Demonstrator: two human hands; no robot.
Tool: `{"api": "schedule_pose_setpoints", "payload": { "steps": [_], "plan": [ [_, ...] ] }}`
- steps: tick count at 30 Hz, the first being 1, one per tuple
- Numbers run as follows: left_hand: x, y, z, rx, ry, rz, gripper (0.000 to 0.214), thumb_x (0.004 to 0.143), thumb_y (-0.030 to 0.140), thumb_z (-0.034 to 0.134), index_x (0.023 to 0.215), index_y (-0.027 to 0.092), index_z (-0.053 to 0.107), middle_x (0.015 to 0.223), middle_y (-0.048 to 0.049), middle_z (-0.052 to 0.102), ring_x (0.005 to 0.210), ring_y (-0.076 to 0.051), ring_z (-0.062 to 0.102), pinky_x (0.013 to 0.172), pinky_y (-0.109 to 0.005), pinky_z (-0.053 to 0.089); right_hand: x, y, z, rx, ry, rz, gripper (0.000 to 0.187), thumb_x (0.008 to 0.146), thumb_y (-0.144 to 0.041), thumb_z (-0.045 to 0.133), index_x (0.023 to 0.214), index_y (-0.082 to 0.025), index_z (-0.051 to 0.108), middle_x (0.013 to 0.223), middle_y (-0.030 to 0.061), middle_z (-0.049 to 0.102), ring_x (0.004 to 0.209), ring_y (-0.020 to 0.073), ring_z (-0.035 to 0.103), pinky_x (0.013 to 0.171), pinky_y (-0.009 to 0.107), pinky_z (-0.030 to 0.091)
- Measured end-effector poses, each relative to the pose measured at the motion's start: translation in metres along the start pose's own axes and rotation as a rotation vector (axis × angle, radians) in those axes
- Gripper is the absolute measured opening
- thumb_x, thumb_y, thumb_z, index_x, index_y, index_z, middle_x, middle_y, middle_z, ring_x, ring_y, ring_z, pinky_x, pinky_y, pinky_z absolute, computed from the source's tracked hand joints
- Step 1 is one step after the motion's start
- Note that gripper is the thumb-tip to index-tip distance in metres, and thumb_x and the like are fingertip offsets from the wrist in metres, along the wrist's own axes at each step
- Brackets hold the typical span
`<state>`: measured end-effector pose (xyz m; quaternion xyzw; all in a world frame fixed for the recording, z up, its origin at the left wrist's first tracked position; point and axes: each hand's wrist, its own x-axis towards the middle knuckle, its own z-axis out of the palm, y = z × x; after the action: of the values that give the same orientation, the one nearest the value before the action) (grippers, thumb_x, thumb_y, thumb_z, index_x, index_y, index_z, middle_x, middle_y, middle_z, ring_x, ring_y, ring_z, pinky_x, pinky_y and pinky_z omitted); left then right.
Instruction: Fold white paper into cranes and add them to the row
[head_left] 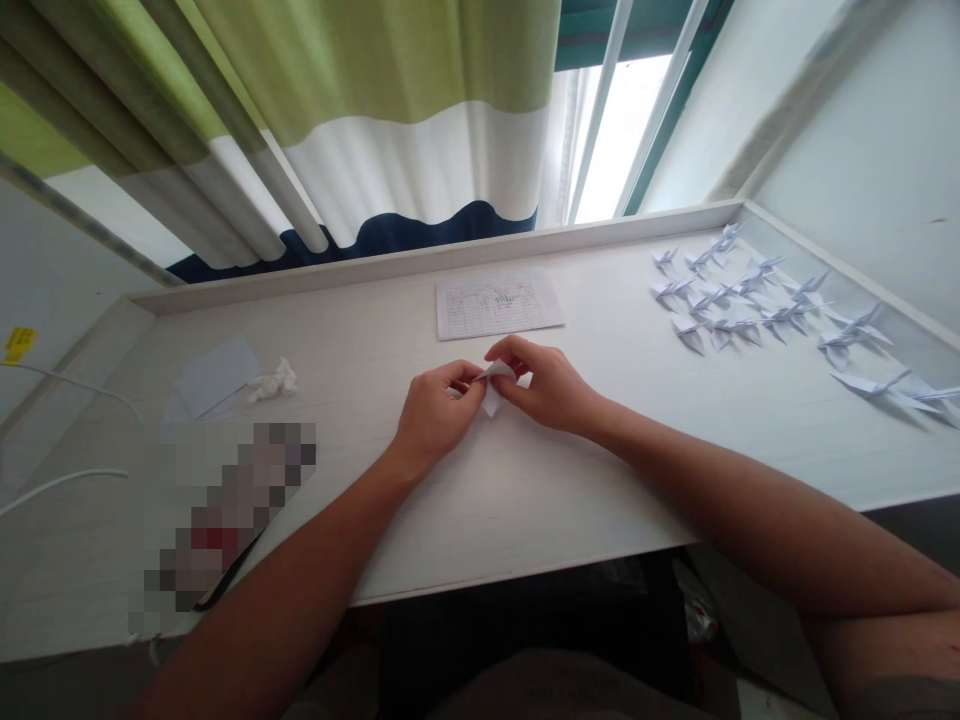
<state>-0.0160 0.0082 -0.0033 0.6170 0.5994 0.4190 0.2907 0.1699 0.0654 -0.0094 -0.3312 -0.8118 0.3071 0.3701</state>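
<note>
Left grip (pixel 437 412) and right grip (pixel 549 384) pinch folded paper (pixel 498 371) above the desk (pixel 517 500).

The left hand (pixel 439 412) and right hand (pixel 559 388) are bare, as are the left forearm (pixel 315 540) and right arm (pixel 735 500), the latter uncovered past the elbow. What looks like a dull grey sleeve (pixel 911 697) shows in the lower right corner. At the bottom edge curves a dark grey-brown top (pixel 555 688) with a faint print, too dim to read.
</note>
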Motion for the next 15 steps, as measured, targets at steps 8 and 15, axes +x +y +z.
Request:
{"api": "schedule_pose_setpoints", "payload": {
  "steps": [8, 15],
  "plan": [
    [-0.001, 0.008, -0.004, 0.208, 0.067, 0.067, 0.005, 0.087, 0.026, 0.076, 0.083, 0.024, 0.08, 0.089, -0.0044, 0.077, 0.079, -0.023, 0.065, 0.073, -0.032, 0.046, -0.001, -0.002, 0.0, -0.041, -0.021, -0.007, 0.013, 0.086, -0.011, 0.061, 0.094, -0.021, 0.064, 0.085, 0.0023, 0.076, 0.074, 0.0167, 0.068, 0.07, 0.029, 0.05],
    [-0.002, 0.01, -0.003, 0.192, 0.044, 0.019, 0.014, 0.093, 0.031, 0.068, 0.087, 0.022, 0.076, 0.088, -0.0028, 0.078, 0.065, -0.018, 0.063, 0.065, -0.031, 0.045, -0.001, -0.011, 0.0, 0.06, 0.039, 0.128, 0.004, 0.091, -0.018, 0.064, 0.094, -0.021, 0.066, 0.083, 0.0019, 0.076, 0.072, 0.0162, 0.067, 0.07, 0.029, 0.051]
  ]
}}
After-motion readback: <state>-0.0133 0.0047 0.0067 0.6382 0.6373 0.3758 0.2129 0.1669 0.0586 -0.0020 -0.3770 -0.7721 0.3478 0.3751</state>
